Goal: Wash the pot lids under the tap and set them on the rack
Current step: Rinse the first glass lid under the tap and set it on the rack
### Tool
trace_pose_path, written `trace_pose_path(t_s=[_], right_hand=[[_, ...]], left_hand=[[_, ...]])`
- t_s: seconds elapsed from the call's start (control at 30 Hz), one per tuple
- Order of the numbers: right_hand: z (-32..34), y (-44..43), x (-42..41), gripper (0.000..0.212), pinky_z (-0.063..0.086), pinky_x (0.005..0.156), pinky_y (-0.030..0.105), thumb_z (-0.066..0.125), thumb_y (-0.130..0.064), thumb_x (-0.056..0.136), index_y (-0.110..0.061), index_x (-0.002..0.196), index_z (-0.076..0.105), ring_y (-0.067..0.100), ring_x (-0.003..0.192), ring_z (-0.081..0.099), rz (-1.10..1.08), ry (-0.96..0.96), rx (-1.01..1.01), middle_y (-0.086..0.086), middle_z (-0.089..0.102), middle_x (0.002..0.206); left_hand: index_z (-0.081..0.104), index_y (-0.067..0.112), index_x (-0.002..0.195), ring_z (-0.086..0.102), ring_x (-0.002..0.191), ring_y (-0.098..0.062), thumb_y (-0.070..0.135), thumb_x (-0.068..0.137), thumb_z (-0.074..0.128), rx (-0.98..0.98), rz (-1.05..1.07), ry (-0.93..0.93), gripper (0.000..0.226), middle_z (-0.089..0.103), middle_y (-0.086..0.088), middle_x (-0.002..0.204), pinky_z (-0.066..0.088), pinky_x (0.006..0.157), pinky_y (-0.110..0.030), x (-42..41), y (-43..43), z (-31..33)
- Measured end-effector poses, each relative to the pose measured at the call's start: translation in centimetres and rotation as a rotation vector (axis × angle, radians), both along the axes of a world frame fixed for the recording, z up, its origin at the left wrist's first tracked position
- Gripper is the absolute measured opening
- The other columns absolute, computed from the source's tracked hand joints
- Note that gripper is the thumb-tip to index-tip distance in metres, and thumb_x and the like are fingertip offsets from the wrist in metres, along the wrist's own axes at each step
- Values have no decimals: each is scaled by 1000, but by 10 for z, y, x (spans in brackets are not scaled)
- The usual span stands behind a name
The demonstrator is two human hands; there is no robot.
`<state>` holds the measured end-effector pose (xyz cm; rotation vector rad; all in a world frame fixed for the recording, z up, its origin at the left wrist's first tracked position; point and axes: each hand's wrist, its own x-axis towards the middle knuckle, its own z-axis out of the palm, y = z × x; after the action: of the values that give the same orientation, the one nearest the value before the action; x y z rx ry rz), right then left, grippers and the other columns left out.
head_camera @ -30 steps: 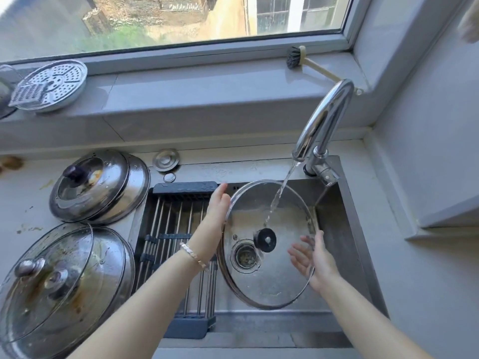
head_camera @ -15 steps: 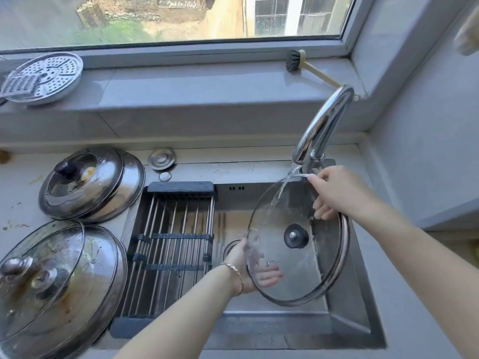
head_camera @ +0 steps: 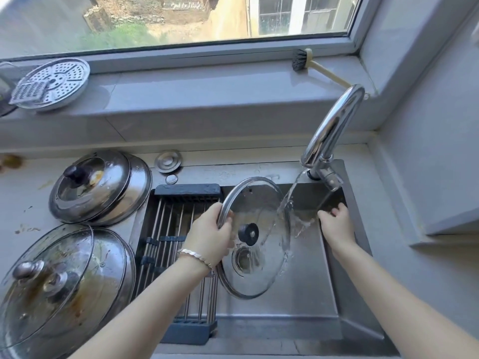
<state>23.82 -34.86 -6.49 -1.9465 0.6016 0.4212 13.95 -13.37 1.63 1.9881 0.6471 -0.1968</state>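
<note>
in the steel sink [head_camera: 311,294], left hand [head_camera: 210,237] grips the glass lid [head_camera: 259,203] by its rim under the tap [head_camera: 334,125]; right hand [head_camera: 337,225] curled at centre right, hold unclear.

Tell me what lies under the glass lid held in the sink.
Through the glass lid the drain and bare sink floor show. The black knob and running water hide small patches.
</note>
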Motion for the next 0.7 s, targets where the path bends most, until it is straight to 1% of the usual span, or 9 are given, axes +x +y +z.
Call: trace_pose_path(t_s=[0.07, 0.13, 0.17, 0.23, 0.3, 0.33, 0.4, 0.53, 0.7], right_hand=[[7, 6, 9, 57, 32, 106, 35, 47, -4, 87, -6, 142, 32, 18, 127, 44, -28, -76, 106, 4, 43, 139], [11, 13, 17, 36, 41, 90, 28, 45, 1, 84, -15, 115, 53, 9, 100, 51, -34, -90, 198, -6, 50, 107], [14, 17, 21, 30, 38, 72, 22, 44, 3, 82, -26, 88, 50, 5, 79, 45, -35, -86, 198, -10, 44, 85], [17, 20, 28, 44, 25, 59, 19, 44, 5, 81, -32, 68, 25, 3, 63, 31, -14, -80, 176, -12, 29, 70], [25, 23, 29, 34, 35, 73, 18, 44, 6, 82, -28, 81, 47, 0, 80, 42, 43, -107, 193, -13, 42, 87], [30, 24, 30, 36, 38, 89, 23, 44, 6, 83, -18, 107, 56, 4, 99, 47, 92, -122, 205, -9, 48, 105], [45, 29, 29, 53, 30, 105, 29, 45, 4, 87, -9, 138, 39, 13, 127, 40, 238, -133, 172, -1, 46, 133], [82, 46, 6, 26, 35, 107, 34, 53, -8, 88, -11, 111, 65, 21, 119, 52, 584, -74, -15, 6, 59, 126], [106, 50, -76, 48, 43, 99, 29, 47, -49, 88, -25, 129, 51, 9, 112, 55, 1179, -26, -49, -5, 59, 126]], left_hand=[[51, 22, 84, 67, 69, -33, 18, 91, 45, 98, -8, -36, 10, 66, -16, 75, 56, 64, -51, -3, 2, 1], [50, 18, 84, 66, 71, -36, 18, 90, 46, 129, 13, -48, 7, 65, -18, 75, 56, 65, -53, -6, 4, 1], [49, 15, 84, 66, 71, -37, 17, 89, 46, 125, 31, -41, 6, 65, -20, 75, 55, 66, -54, -7, 5, 1], [49, 10, 84, 65, 72, -39, 15, 87, 46, 90, 71, -25, 6, 64, -22, 76, 55, 66, -56, -8, 4, 4], [49, 6, 85, 65, 68, -38, 12, 87, 46, 58, 100, -5, 7, 64, -22, 74, 55, 65, -56, -9, 3, 7], [49, 4, 86, 66, 66, -37, 11, 86, 46, 40, 111, 9, 7, 64, -21, 72, 55, 65, -55, -10, 2, 9], [48, 1, 87, 66, 63, -36, 9, 83, 47, 0, 128, 44, 9, 65, -21, 69, 56, 66, -55, -12, 1, 11], [45, 8, 78, 66, 75, -44, 21, 69, 50, -56, 177, 117, 17, 65, -32, 85, 55, 67, -57, -16, -3, 13], [44, 4, 79, 64, 54, -28, 8, 82, 52, -171, 247, 242, 9, 59, -19, 75, 59, 57, -42, -19, -14, 15]])
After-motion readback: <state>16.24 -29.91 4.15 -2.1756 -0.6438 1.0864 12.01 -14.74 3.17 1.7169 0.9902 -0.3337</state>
